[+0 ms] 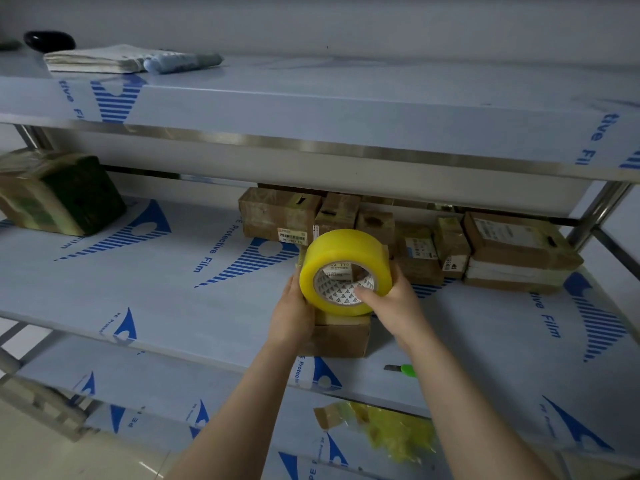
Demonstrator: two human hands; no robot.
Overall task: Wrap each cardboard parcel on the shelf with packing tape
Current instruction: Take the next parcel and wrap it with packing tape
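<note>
Parcel, a small brown box, sits near the front edge of the middle shelf, front face toward the person. The yellow tape roll hides its top, so its long axis is unclear. The roll's core faces the person. The right hand grips the roll, thumb inside the core. The left hand lies against the parcel's left side, fingers hidden, so I cannot tell its grip. The shelf's blue print reads "PE Protective Film".

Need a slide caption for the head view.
Right hand grips the yellow tape roll above a cardboard parcel, left hand alongside.
</note>
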